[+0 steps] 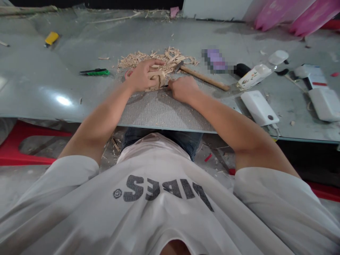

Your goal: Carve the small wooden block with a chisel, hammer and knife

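Note:
My left hand (143,75) presses a pale carved wooden block (159,78) down on the table, its fingers curled over the left and far side. Close against the block's right side is my right hand (184,88), closed in a fist around a thin dark-bladed carving tool (166,85). Its handle is hidden in the fist. Just beyond both hands lies a heap of wood shavings (138,57). A hammer (205,78) with a wooden handle rests right of the shavings, its head near the block.
To the left lie a green utility knife (98,72) and a yellow object (51,38). On the right are a blurred purple item (216,59), a clear bottle (256,75) on its side, a white power bank (259,107) with a cable, and white boxes (324,102). The glass-topped table's edge (164,128) runs before my body.

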A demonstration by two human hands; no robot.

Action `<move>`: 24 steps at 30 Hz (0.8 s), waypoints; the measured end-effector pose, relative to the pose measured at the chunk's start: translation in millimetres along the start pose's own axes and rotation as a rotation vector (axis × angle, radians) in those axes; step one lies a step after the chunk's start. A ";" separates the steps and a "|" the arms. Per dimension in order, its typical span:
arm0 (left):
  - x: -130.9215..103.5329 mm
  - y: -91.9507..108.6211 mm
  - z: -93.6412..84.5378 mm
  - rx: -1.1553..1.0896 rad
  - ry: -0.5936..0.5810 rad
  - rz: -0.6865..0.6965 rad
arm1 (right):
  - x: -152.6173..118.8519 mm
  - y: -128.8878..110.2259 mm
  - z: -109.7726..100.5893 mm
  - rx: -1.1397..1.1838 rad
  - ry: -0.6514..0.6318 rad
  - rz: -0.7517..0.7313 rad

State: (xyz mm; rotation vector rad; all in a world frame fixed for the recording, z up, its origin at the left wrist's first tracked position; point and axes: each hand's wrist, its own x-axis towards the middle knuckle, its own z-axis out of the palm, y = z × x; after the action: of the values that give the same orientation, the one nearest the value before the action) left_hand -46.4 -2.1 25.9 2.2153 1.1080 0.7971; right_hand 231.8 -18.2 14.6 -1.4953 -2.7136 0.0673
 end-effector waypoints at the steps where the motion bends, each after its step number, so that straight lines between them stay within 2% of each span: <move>1: -0.2 -1.1 -1.1 0.009 -0.007 0.004 | -0.3 -0.6 -1.0 -0.023 -0.020 0.015; 3: -0.4 -2.7 -3.2 0.023 -0.015 0.009 | -3.8 -3.9 -4.4 -0.083 -0.040 0.039; 6: -0.2 -3.0 -4.0 0.057 -0.027 0.014 | -13.3 -10.9 -10.5 -0.106 -0.003 0.063; 11: 2.0 -2.8 1.6 0.015 -0.046 0.040 | -24.6 -18.6 -18.2 -0.114 0.026 0.120; 24: 9.4 -11.3 7.7 0.005 0.002 0.041 | -22.6 -27.0 -26.3 -0.104 -0.059 0.162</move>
State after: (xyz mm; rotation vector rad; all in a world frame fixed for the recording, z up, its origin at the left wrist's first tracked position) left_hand -42.2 10.1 15.5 2.2480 1.0699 0.8146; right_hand 222.6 -51.2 42.0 -1.7668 -2.6730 -0.0253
